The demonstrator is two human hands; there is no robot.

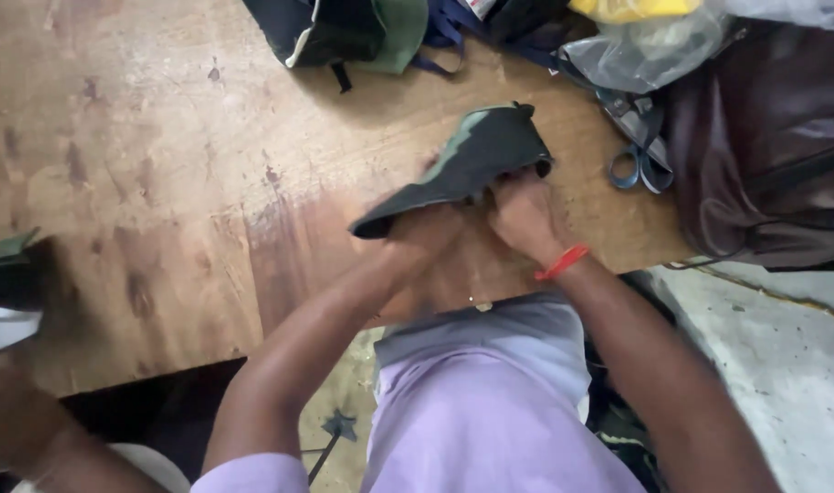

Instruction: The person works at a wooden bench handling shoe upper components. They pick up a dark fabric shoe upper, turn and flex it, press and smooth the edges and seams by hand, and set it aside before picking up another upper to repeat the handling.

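A dark green and black folded piece of material (472,160) is held just above the wooden table (161,183) near its front edge. My left hand (424,236) grips it from below at the lower left end. My right hand (524,217), with a red band at the wrist, grips its underside toward the right end. Both hands' fingers are tucked beneath the piece and mostly hidden.
Dark and green fabric pieces (344,32) lie at the table's far edge. Blue-handled scissors (640,169) rest at the right beside a dark brown bag (773,146) and a clear plastic bag (654,46). Another person's hand (15,420) is at the lower left.
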